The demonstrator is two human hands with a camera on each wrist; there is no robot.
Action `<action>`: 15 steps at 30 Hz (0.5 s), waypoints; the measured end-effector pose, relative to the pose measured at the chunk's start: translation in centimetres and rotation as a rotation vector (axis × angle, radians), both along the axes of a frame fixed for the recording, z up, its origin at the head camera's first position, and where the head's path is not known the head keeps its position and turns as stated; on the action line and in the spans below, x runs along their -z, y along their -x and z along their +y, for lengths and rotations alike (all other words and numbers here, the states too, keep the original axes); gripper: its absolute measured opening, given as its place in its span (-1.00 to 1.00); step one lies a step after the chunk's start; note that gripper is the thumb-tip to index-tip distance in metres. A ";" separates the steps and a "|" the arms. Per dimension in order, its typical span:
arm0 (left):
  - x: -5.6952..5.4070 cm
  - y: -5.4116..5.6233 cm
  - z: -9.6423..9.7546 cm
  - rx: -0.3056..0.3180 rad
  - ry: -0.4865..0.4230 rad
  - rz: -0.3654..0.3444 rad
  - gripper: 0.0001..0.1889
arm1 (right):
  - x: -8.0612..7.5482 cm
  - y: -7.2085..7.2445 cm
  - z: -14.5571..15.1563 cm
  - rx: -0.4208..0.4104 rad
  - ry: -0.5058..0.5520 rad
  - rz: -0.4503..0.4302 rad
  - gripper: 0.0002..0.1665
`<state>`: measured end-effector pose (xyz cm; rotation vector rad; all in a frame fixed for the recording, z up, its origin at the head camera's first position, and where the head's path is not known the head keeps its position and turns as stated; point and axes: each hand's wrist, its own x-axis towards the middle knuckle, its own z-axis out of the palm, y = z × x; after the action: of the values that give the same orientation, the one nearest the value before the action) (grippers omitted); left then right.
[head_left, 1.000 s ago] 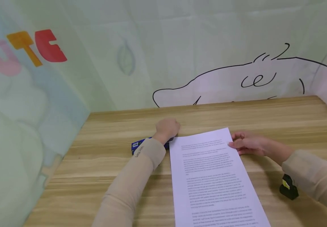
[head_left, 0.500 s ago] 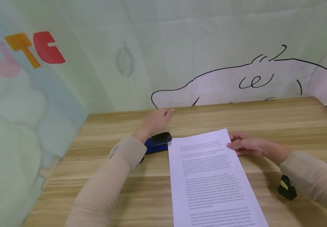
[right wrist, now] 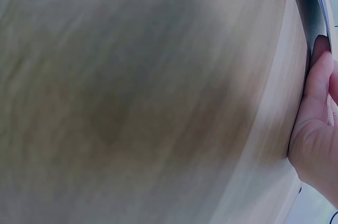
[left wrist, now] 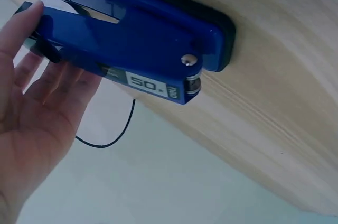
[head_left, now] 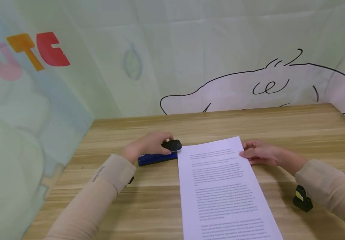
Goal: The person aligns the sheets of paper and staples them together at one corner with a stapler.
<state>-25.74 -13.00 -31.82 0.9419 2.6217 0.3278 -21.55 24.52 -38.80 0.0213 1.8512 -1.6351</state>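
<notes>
A blue stapler (head_left: pixel 157 159) with a black front cap lies on the table at the upper left corner of a printed paper stack (head_left: pixel 223 190). My left hand (head_left: pixel 148 144) grips the stapler's front end, thumb on the near side and fingers on the far side. In the left wrist view the stapler (left wrist: pixel 132 44) shows a white label, and the left hand (left wrist: pixel 42 97) is curled about its front. My right hand (head_left: pixel 262 153) pinches the paper's right edge near the top corner. The right wrist view shows that hand (right wrist: pixel 317 123) at the slightly raised paper edge (right wrist: pixel 316 2).
The wooden table (head_left: pixel 280 126) meets a printed cloth backdrop (head_left: pixel 100 60) at its back and left edges. A small black device (head_left: pixel 302 199) with a yellow patch is beneath the right sleeve.
My left hand has moved off the far side of the stapler, swung left and come down to grip its front end. The right hand and the paper stay put.
</notes>
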 end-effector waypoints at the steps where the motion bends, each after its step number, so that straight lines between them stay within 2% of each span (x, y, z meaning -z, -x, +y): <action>1: 0.1 0.0 0.0 0.000 -0.001 0.008 -0.60 | 0.0 0.0 0.0 -0.002 0.002 0.001 -0.70; 4: 0.1 -0.3 0.1 -0.011 0.006 0.032 -0.59 | 0.1 -0.1 -0.1 0.001 0.000 0.003 -0.71; 7: 0.0 -0.6 0.3 -0.046 0.003 0.055 -0.59 | 0.1 -0.2 0.0 0.006 -0.005 0.009 -0.71; 15: 0.2 -1.0 0.2 -0.192 -0.020 0.094 -0.66 | 0.0 -0.2 0.0 0.003 0.012 0.009 -0.69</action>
<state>-24.77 -12.77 -32.06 0.7295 2.8073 0.3659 -21.36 24.56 -38.83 0.0118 1.8488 -1.6509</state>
